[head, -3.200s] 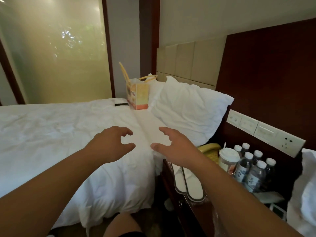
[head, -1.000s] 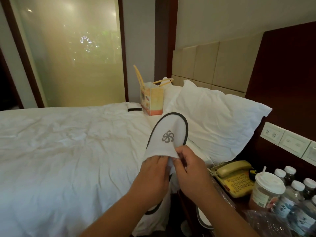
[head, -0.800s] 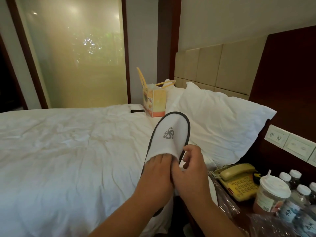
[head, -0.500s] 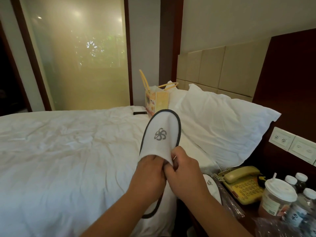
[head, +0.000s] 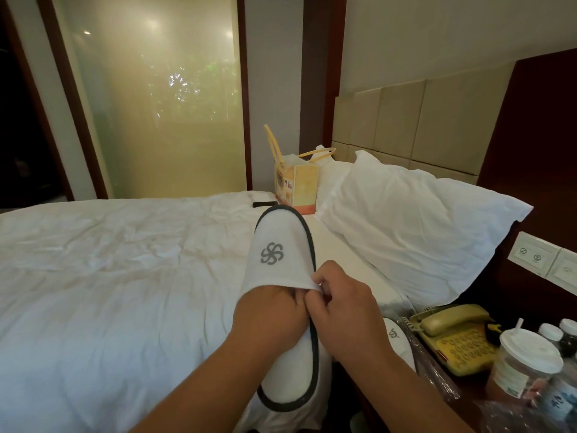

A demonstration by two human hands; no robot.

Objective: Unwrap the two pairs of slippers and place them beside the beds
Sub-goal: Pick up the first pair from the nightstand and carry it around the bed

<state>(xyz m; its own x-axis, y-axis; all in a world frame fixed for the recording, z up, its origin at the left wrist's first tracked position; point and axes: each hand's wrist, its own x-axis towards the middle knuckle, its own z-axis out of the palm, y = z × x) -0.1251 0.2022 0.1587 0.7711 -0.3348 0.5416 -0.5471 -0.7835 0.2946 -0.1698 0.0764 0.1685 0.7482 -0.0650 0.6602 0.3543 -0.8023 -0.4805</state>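
The bed (head: 109, 276) fills the left and middle of the view, its white cover rumpled, and the slipper (head: 282, 242) is held up over its near edge, toe pointing away towards the headboard and heel down near the person's forearms.

It looks like a thin, disposable kind of slipper, so I would judge it very light and soft, with a flat sole that bends easily and a cloth upper that lies pressed flat until pulled open. Nothing about it seems fragile or slippery. The best hold is probably the open rim of the upper, or the sole's trimmed edge at mid-length; taken by the toe alone it would likely flop.

It is white, with a dark grey band running all round the sole and a grey pinwheel emblem on the upper.

The left hand (head: 268, 317) grasps it at the middle, fingertips tucked out of sight beneath the upper's rim. The right hand (head: 343, 304) pinches that same rim between thumb and curled fingers, seemingly lifting the cloth off the sole.

A second slipper (head: 398, 342), same white with the same emblem, lies on the bedside table (head: 468, 389) just right of the right wrist, beside clear plastic wrap (head: 437, 379), by a yellow telephone (head: 456, 335)
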